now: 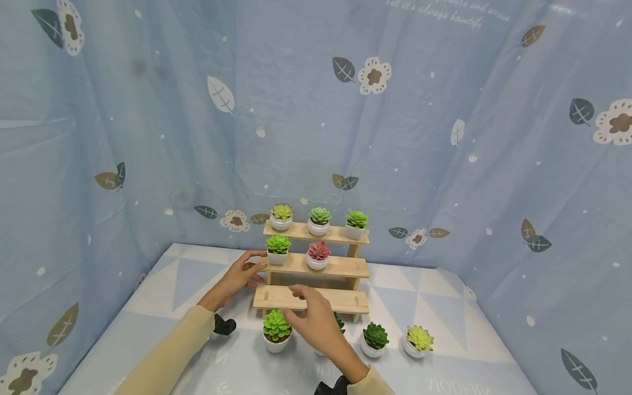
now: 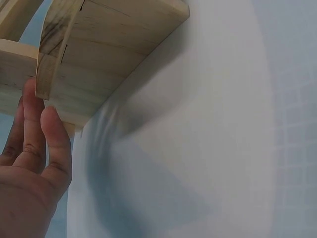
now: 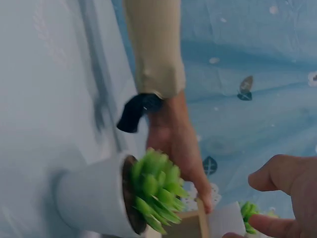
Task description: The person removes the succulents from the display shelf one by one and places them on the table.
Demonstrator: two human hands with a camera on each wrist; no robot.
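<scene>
A three-tier wooden stand (image 1: pixel 345 266) holds small potted succulents. My left hand (image 1: pixel 239 276) is at the left end of its middle tier, beside a bright green succulent in a square white pot (image 1: pixel 278 250). In the left wrist view, its fingers (image 2: pixel 33 119) extend loosely to the stand's wooden end piece (image 2: pixel 47 74); contact is hard to tell. My right hand (image 1: pixel 317 321) hovers before the bottom tier, fingers apart and slightly bent, holding nothing. Left of it stands a bright green succulent in a round white pot (image 1: pixel 276 331). A dark green succulent (image 1: pixel 338 322) is mostly hidden behind that hand.
A red succulent (image 1: pixel 317 255) shares the middle tier. The top tier bears a yellow-green succulent (image 1: pixel 281 215) and two green ones. On the table, a dark green succulent (image 1: pixel 374 338) and a yellow-green one (image 1: pixel 418 340) stand to the right. A patterned blue curtain (image 1: pixel 296 120) hangs behind.
</scene>
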